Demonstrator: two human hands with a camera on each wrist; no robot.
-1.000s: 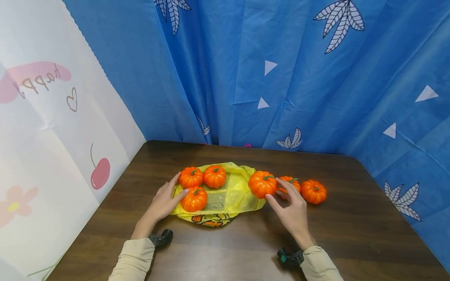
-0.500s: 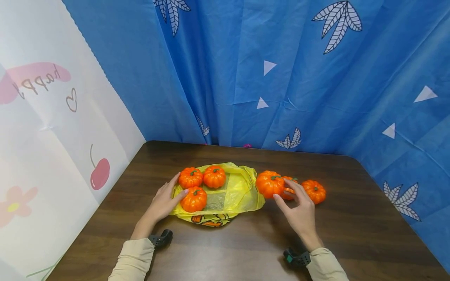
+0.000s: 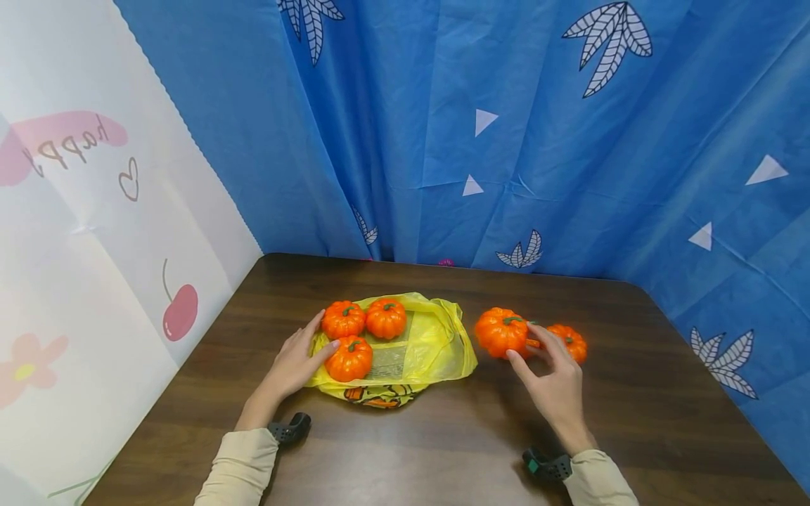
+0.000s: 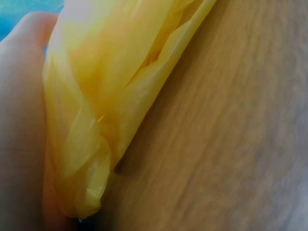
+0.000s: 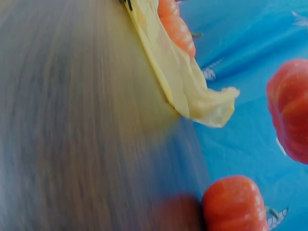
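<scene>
A yellow plastic bag point(image 3: 436, 351) lies spread on the table with three small toy pumpkins, a back-left one point(image 3: 342, 320), one beside it point(image 3: 386, 318) and a front one point(image 3: 349, 360), on its left part. My left hand point(image 3: 296, 362) holds the bag's left side, thumb near the front pumpkin; the left wrist view shows folds of the bag point(image 4: 110, 96) against the palm. My right hand point(image 3: 549, 376) grips another toy pumpkin point(image 3: 500, 332) between thumb and fingers, right of the bag. In the right wrist view this pumpkin point(image 5: 293, 110) hangs above the table.
Two more pumpkins sit beyond my right hand: one mostly hidden point(image 3: 534, 343), the other partly covered point(image 3: 572, 343). A blue curtain point(image 3: 443, 140) closes off the back and right, and a white printed sheet point(image 3: 114, 281) the left of the brown table point(image 3: 405, 450).
My right hand has moved to the right with its pumpkin, away from over the bag's right edge and in front of the loose pumpkins. The left hand has stayed in place.
</scene>
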